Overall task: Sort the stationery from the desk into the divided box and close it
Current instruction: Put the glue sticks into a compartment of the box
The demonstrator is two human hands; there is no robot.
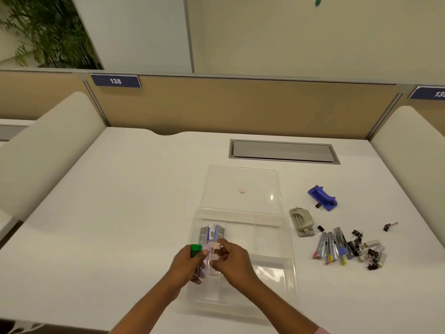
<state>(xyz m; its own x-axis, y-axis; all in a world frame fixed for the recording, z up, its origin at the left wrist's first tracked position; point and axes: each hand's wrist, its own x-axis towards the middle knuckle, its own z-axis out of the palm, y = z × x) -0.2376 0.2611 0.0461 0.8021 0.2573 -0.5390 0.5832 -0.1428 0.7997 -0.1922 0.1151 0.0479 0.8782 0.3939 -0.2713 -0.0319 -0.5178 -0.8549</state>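
- the left grip (185,263) is holding a green-capped item (196,248), and the right grip (232,259) is pinching a pink packet (215,251), both in the divided box (291,237).
- a few packets (212,233) are lying just beyond the grips.
- the stationery pile (346,247) is waiting on the surface to the right of the grips; the lid (243,179) is lying open.

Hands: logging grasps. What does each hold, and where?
Left hand grips a green-capped lilac pack around its middle; right hand pinches a pink-topped pack near its top.

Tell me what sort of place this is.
Likely an open-plan office or study hall: a numbered sign, a partition behind the desk, and a cable hatch set into it.
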